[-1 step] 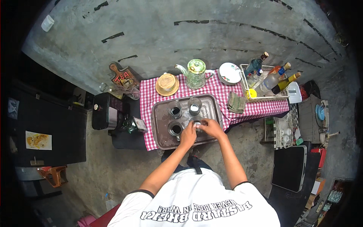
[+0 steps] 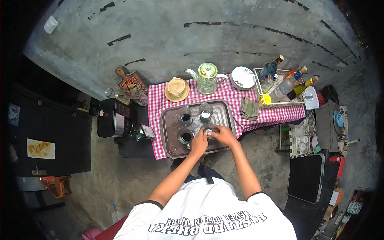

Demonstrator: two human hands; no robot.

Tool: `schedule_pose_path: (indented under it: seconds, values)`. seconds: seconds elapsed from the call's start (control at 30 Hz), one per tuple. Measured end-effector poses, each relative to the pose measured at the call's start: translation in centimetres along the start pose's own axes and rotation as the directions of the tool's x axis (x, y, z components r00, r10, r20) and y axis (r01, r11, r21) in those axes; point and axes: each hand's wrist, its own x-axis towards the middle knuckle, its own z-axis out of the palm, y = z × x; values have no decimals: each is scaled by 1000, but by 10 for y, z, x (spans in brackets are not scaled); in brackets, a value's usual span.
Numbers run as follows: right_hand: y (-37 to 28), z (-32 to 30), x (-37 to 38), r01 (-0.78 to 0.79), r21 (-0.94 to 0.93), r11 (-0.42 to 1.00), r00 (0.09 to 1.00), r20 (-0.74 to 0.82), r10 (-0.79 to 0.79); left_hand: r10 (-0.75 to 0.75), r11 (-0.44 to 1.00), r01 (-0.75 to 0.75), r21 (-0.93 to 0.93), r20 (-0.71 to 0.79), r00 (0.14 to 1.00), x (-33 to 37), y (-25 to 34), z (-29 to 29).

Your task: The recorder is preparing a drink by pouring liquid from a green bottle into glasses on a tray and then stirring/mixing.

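Over the near right part of the brown tray, my left hand and my right hand meet with their fingers closed. Something small and whitish shows at the fingertips, too small to name. A clear glass lies directly at my fingers and is partly hidden by them. Beside it on the left stands a glass mug with dark contents. Behind are another glass mug with dark contents and a glass with something white inside.
Along the back of the checkered cloth stand a lidded cup on a saucer, a green enamel teapot and white bowls. A folded cloth and a basket of bottles are rightward. A black appliance stands left.
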Motion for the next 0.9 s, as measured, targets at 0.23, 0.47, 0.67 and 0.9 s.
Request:
schedule_pose_path:
  seconds: [0.23, 0.47, 0.67, 0.9]
  values:
    - [7, 0, 2, 23, 15, 1000, 999, -35, -22, -41, 999, 39, 30, 65, 997, 1, 8, -3]
    - [9, 1, 5, 11, 23, 1000, 999, -35, -10, -32, 999, 30, 37, 46, 998, 1, 5, 0]
    - [14, 1, 11, -5, 26, 1000, 1000, -21, 5, -86, 996, 85, 27, 62, 994, 2, 9, 0]
    - [21, -1, 21, -11, 46, 999, 999, 51, 8, -54, 998, 54, 14, 50, 997, 4, 2, 3]
